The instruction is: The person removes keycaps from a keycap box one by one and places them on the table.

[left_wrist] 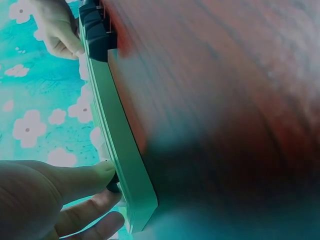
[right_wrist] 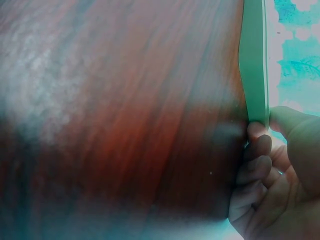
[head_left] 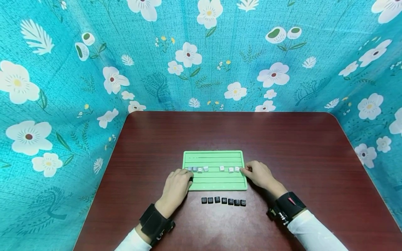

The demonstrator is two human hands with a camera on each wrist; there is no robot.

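Observation:
A green ridged board (head_left: 213, 184) lies on the table, with several white and grey keycaps (head_left: 222, 168) in a row across it. My left hand (head_left: 176, 184) is at the board's left side and pinches a black keycap (left_wrist: 114, 184) between thumb and finger, close over the board's edge. At the right edge, my right hand (head_left: 259, 174) grips the board, thumb on the upper rim and curled index finger against its side in the right wrist view. The rightmost white keycap (head_left: 237, 169) is right by its fingertips.
Several black keycaps (head_left: 224, 200) form a row on the dark red wooden table (head_left: 150, 139), just in front of the board. A blue flowered curtain (head_left: 207, 80) hangs behind the table and along its sides.

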